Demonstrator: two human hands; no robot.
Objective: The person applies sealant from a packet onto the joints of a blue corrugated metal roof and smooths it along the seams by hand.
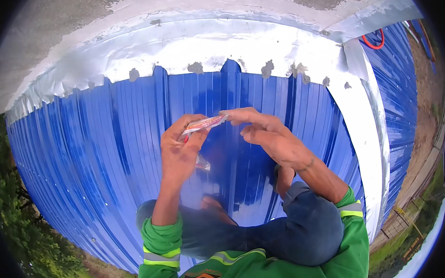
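Pinching with the left hand point(177, 149), thumb against fingers, clamped on the left end of a small silvery packet point(206, 123) printed in red and orange. Slanting up rightward from that grip, bridging the gap between both hands. Extending the right hand point(275, 137) to the packet's other tip, fingertips right at its edge; can't tell whether gripping or merely touching. Holding both hands apart over blue ribbed roofing point(265, 98). Showing just right of the left palm: a crumpled shiny scrap point(202, 163).
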